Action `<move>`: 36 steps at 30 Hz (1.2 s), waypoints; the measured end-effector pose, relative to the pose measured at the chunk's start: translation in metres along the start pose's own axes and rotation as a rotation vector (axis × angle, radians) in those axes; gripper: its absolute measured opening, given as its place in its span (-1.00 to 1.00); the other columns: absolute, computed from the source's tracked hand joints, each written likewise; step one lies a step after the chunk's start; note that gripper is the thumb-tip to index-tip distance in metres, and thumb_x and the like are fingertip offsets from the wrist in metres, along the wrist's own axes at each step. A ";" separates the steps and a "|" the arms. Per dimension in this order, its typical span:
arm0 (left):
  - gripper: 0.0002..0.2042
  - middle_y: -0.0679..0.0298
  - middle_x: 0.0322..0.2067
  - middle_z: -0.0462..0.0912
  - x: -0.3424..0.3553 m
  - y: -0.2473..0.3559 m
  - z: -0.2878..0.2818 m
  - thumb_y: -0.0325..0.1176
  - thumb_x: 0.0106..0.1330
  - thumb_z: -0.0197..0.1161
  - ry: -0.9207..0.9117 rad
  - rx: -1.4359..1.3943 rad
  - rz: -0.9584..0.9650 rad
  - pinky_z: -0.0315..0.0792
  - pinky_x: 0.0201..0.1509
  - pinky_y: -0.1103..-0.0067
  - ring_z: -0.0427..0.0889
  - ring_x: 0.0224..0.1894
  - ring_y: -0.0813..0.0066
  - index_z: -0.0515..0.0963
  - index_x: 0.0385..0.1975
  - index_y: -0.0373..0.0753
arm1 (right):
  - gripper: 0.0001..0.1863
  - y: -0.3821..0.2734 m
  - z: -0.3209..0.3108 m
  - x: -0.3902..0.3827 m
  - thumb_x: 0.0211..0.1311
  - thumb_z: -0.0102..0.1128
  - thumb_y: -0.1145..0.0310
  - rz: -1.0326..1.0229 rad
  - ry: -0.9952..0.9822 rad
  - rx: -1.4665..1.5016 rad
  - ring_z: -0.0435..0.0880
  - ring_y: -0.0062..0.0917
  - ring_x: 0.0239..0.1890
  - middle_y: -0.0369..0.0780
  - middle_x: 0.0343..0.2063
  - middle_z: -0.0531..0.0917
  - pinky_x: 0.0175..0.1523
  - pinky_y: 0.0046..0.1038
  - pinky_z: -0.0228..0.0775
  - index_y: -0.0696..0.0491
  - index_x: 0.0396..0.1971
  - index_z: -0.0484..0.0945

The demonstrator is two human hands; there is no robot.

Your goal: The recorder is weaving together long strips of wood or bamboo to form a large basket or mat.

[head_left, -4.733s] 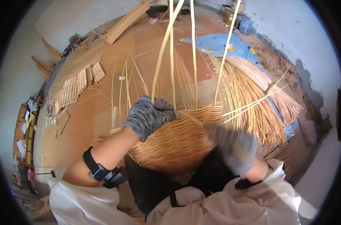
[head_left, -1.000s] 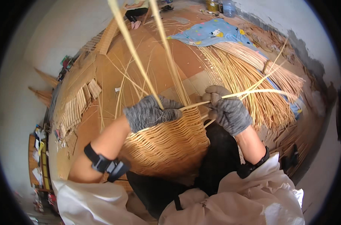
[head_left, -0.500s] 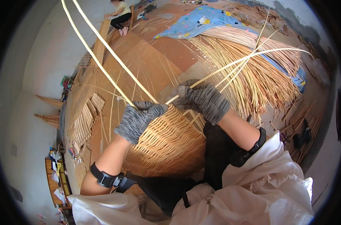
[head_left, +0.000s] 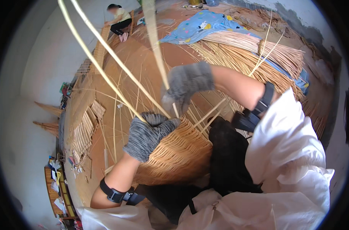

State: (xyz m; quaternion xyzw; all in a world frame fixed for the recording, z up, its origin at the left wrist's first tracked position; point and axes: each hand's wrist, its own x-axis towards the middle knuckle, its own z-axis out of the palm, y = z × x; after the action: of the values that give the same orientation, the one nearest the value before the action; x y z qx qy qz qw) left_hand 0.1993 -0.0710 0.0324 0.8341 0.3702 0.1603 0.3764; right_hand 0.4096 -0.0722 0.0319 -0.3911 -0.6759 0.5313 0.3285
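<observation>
A woven wicker basket [head_left: 178, 153] rests tilted against my lap. My left hand [head_left: 148, 134], in a grey knitted glove, is closed on its rim. Two long pale rods [head_left: 117, 59] rise from beside that hand toward the upper left. At the rim just right of it, my gloved right hand [head_left: 186, 84] grips another wicker rod [head_left: 159, 57], which stands nearly upright and is smeared by motion. Two more rods [head_left: 216, 111] stick out from the basket's right side, crossing toward the upper right. My right fingertips are blurred.
A large heap of peeled rods [head_left: 235, 57] lies at the far right, partly under a blue patterned cloth [head_left: 209, 25]. A person [head_left: 120, 21] sits at the far left. Loose rods litter the brown floor [head_left: 124, 69]. A wooden shelf [head_left: 53, 188] stands at the left.
My right hand has swung up and over toward the left hand, bringing its rod from pointing right to nearly upright. My left hand and the basket have shifted slightly right.
</observation>
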 end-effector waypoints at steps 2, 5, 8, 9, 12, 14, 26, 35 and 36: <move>-0.86 0.20 -0.67 0.54 -0.004 0.000 0.005 -0.36 -0.02 0.34 0.027 -0.021 0.024 0.36 -0.46 0.60 0.46 -0.62 0.50 0.62 -0.51 -0.28 | -0.70 -0.009 0.000 0.021 0.09 0.08 0.21 0.015 -0.137 -0.261 0.61 -0.47 -0.52 -0.15 -0.60 0.58 -0.43 -0.50 0.46 0.17 -0.51 0.55; -0.82 0.21 -0.50 0.59 0.001 -0.006 0.005 -0.39 -0.03 0.34 0.016 -0.091 -0.076 0.41 -0.27 0.61 0.54 -0.42 0.51 0.61 -0.44 -0.31 | -0.72 0.022 0.019 0.075 0.06 0.03 0.26 0.013 0.042 -0.377 0.54 -0.44 -0.68 -0.11 -0.72 0.54 -0.59 -0.47 0.37 0.19 -0.56 0.55; -0.72 0.18 -0.30 0.57 -0.005 0.000 -0.004 -0.41 0.00 0.31 -0.133 -0.142 0.031 0.39 -0.14 0.57 0.51 -0.25 0.47 0.54 -0.26 -0.34 | -0.75 0.063 0.026 0.097 0.05 0.02 0.30 -0.040 -0.095 -0.356 0.44 -0.44 -0.78 -0.18 -0.83 0.46 -0.64 -0.47 0.32 0.17 -0.59 0.55; -0.61 0.16 -0.11 0.49 -0.004 -0.006 -0.013 -0.43 0.05 0.27 -0.220 -0.124 0.210 0.34 -0.03 0.53 0.45 -0.11 0.44 0.44 -0.09 -0.33 | -0.75 0.065 0.024 0.095 0.05 0.02 0.30 -0.046 -0.093 -0.360 0.44 -0.44 -0.78 -0.18 -0.83 0.46 -0.64 -0.47 0.32 0.17 -0.59 0.55; -0.58 0.19 -0.05 0.45 -0.004 0.001 -0.021 -0.43 0.08 0.25 -0.305 -0.252 0.102 0.31 0.03 0.52 0.43 -0.06 0.44 0.39 -0.02 -0.32 | -0.77 0.062 0.022 0.082 0.04 0.01 0.33 0.063 -0.253 -0.126 0.42 -0.46 -0.78 -0.20 -0.81 0.44 -0.64 -0.48 0.31 0.19 -0.54 0.55; -0.60 0.23 -0.04 0.45 0.002 -0.013 -0.022 -0.45 0.10 0.22 -0.341 -0.179 0.165 0.30 0.03 0.56 0.43 -0.08 0.49 0.40 -0.02 -0.30 | -0.79 0.056 0.027 0.074 0.05 0.01 0.35 0.198 -0.283 -0.125 0.43 -0.45 -0.74 -0.19 -0.72 0.46 -0.67 -0.49 0.29 0.19 -0.50 0.54; -0.59 0.18 -0.11 0.50 0.009 -0.013 -0.014 -0.36 0.07 0.26 -0.284 0.013 0.078 0.26 0.09 0.54 0.42 -0.02 0.45 0.42 -0.05 -0.29 | -0.65 -0.036 0.027 0.009 0.19 -0.01 0.25 -0.467 0.152 0.481 0.45 -0.60 -0.59 -0.33 -0.64 0.42 -0.36 -0.49 0.42 0.20 -0.13 0.34; -0.58 0.01 -0.06 0.43 0.014 0.036 -0.023 -0.12 0.24 -0.01 -0.548 0.466 -0.006 0.28 0.07 0.43 0.42 0.00 0.18 0.35 -0.01 -0.26 | -0.75 0.061 0.093 -0.019 0.24 -0.05 0.28 -0.901 0.690 1.053 0.15 -0.66 -0.72 -0.41 -0.78 0.16 -0.42 -0.47 0.35 0.12 -0.18 0.35; -0.57 -0.02 -0.08 0.44 0.021 0.025 -0.009 -0.07 0.27 -0.10 -0.437 0.537 0.118 0.27 0.08 0.40 0.42 -0.01 0.13 0.35 -0.01 -0.26 | -0.75 0.073 0.087 -0.021 0.24 -0.05 0.28 -0.896 0.685 1.014 0.15 -0.66 -0.72 -0.41 -0.78 0.16 -0.42 -0.47 0.35 0.12 -0.18 0.35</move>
State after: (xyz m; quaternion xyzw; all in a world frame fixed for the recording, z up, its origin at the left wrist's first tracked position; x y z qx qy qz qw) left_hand 0.2214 -0.0618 0.0568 0.9379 0.2608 -0.1036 0.2038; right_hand 0.3585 -0.1212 -0.0591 -0.0234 -0.3035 0.4416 0.8440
